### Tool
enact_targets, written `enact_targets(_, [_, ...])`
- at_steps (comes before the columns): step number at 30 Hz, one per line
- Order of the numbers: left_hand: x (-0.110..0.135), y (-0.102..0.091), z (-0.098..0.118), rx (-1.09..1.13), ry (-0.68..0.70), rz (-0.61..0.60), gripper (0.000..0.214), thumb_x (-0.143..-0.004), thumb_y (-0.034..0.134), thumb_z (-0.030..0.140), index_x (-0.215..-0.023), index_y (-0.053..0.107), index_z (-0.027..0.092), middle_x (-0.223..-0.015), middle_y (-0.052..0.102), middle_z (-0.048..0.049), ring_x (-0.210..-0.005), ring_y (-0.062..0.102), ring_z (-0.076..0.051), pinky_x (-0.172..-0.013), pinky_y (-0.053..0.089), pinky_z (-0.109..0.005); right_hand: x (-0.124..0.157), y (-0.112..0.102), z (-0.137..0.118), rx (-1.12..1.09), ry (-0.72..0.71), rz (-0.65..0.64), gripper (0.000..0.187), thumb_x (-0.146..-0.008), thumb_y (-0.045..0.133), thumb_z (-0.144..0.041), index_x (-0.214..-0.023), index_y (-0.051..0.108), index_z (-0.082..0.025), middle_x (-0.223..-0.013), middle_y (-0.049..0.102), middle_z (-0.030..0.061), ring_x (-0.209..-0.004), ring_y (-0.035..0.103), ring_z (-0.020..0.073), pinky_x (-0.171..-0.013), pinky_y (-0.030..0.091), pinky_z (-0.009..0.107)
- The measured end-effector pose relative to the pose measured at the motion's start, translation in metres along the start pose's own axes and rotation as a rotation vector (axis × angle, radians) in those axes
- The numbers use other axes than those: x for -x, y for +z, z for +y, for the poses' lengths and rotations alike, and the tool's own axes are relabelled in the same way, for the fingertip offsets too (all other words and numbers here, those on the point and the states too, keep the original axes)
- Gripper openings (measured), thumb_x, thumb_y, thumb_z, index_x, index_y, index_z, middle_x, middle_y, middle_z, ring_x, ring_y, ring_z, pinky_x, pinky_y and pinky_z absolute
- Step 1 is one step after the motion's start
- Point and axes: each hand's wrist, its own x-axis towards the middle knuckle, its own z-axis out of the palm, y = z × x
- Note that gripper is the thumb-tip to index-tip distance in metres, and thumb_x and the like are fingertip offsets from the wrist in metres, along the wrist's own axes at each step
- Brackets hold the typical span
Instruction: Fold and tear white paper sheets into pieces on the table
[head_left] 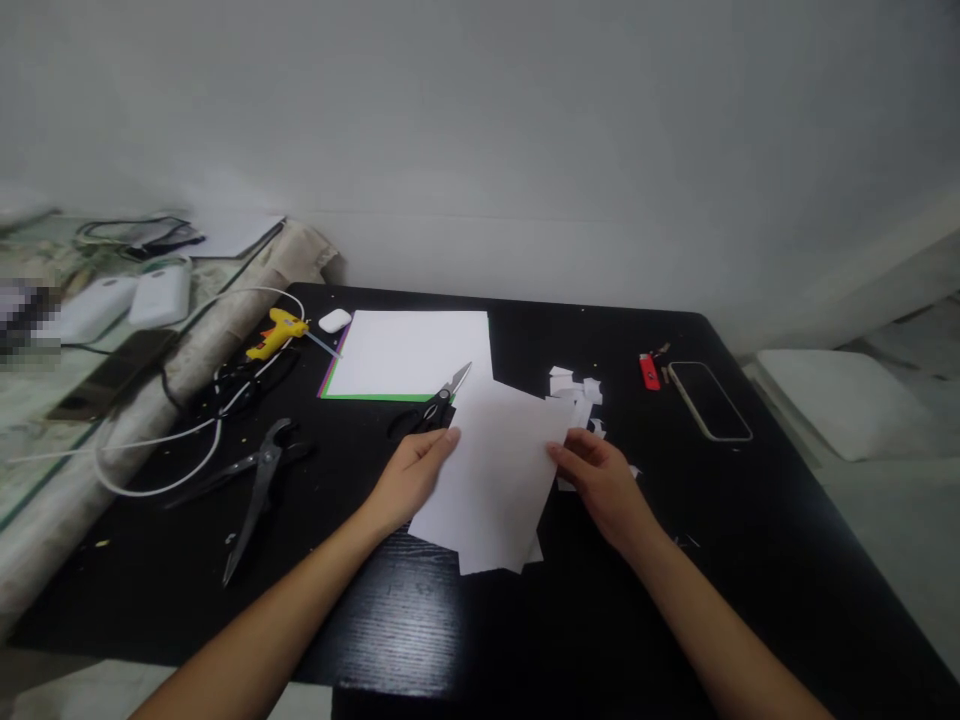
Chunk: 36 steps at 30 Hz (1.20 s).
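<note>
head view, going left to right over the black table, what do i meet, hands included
Yellow glue gun → left hand → held paper sheets → right hand → small red object → phone. Things overlapping these side to side are left out.

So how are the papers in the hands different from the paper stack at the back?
The held papers are between the left hand and right hand; the paper stack lies on the black table.
The held papers' corners poke out unevenly; the paper stack looks neater.
The held papers look all white; the paper stack shows green and purple edges.
Both are white on top.
</note>
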Motion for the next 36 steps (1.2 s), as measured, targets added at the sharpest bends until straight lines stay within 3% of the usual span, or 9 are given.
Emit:
enact_targets(4, [0.001, -0.001, -0.003, 0.08, -0.031, 0.008, 0.054, -0.085, 0.067, 0.061, -0.062, 0.066, 0.012, -0.059, 0.064, -0.0031, -0.052, 0.055, -0.014, -0.053, 0.039, -0.025, -0.001, 0.002, 0.004, -0.057, 0.04, 0.027, 0.037, -0.065, 0.092, -0.041, -0.088, 0.072, -0.02, -0.086, 0.073, 0.0022, -0.076, 0.068, 0.0175, -0.071, 0.056, 0.031])
enact_targets(7, [-0.001, 0.001, -0.007, 0.261, -0.095, 0.023, 0.059, -0.076, 0.071, 0.067, -0.058, 0.065, 0.012, -0.052, 0.06, -0.0018, -0.048, 0.052, -0.013, -0.05, 0.038, -0.025, 0.0, 0.003, 0.004, -0.081, 0.065, 0.024, 0.037, -0.061, 0.095, -0.038, -0.083, 0.07, -0.02, -0.076, 0.072, -0.0008, -0.068, 0.064, 0.014, -0.065, 0.053, 0.027])
enact_targets(11, [-0.003, 0.005, -0.01, 0.443, -0.172, 0.014, 0.059, -0.066, 0.078, 0.07, -0.064, 0.07, 0.011, -0.054, 0.062, -0.0019, -0.048, 0.052, -0.013, -0.049, 0.04, -0.025, 0.001, 0.004, 0.009, -0.101, 0.077, 0.015, 0.038, -0.06, 0.096, -0.038, -0.08, 0.069, -0.021, -0.071, 0.072, -0.0013, -0.065, 0.063, 0.0137, -0.063, 0.051, 0.027])
enact_targets(16, [-0.003, 0.007, -0.01, 0.49, -0.205, 0.015, 0.058, -0.062, 0.082, 0.068, -0.068, 0.073, 0.011, -0.057, 0.064, -0.0037, -0.051, 0.056, -0.016, -0.051, 0.043, -0.026, 0.0, 0.004, 0.013, -0.078, 0.079, 0.002, 0.037, -0.06, 0.096, -0.038, -0.081, 0.072, -0.021, -0.074, 0.074, 0.0008, -0.069, 0.065, 0.0154, -0.067, 0.053, 0.029])
enact_targets(22, [-0.008, 0.001, -0.015, 0.284, 0.015, 0.157, 0.041, -0.079, 0.077, 0.053, -0.071, 0.068, 0.013, -0.06, 0.06, 0.0013, -0.053, 0.05, -0.011, -0.052, 0.038, -0.023, 0.0, 0.003, 0.016, -0.055, 0.012, 0.036, 0.032, -0.066, 0.093, -0.039, -0.084, 0.074, -0.021, -0.079, 0.073, 0.0013, -0.069, 0.064, 0.0157, -0.065, 0.051, 0.029])
enact_targets(27, [-0.009, -0.002, -0.015, 0.011, 0.18, 0.236, 0.036, -0.088, 0.069, 0.049, -0.076, 0.066, 0.015, -0.062, 0.053, 0.0036, -0.055, 0.043, -0.009, -0.053, 0.033, -0.021, -0.001, 0.003, 0.019, -0.219, 0.043, -0.022, 0.024, -0.07, 0.091, -0.035, -0.083, 0.075, -0.023, -0.08, 0.072, -0.0011, -0.072, 0.065, 0.0135, -0.068, 0.053, 0.026])
enact_targets(36, [-0.009, 0.0, -0.021, -0.228, 0.305, 0.363, 0.032, -0.099, 0.053, 0.043, -0.079, 0.057, 0.018, -0.063, 0.042, 0.005, -0.055, 0.036, -0.01, -0.051, 0.028, -0.022, 0.0, 0.003, 0.019, -0.174, 0.096, -0.122, 0.026, -0.067, 0.092, -0.033, -0.088, 0.079, -0.023, -0.085, 0.076, 0.0007, -0.077, 0.069, 0.0156, -0.073, 0.057, 0.028])
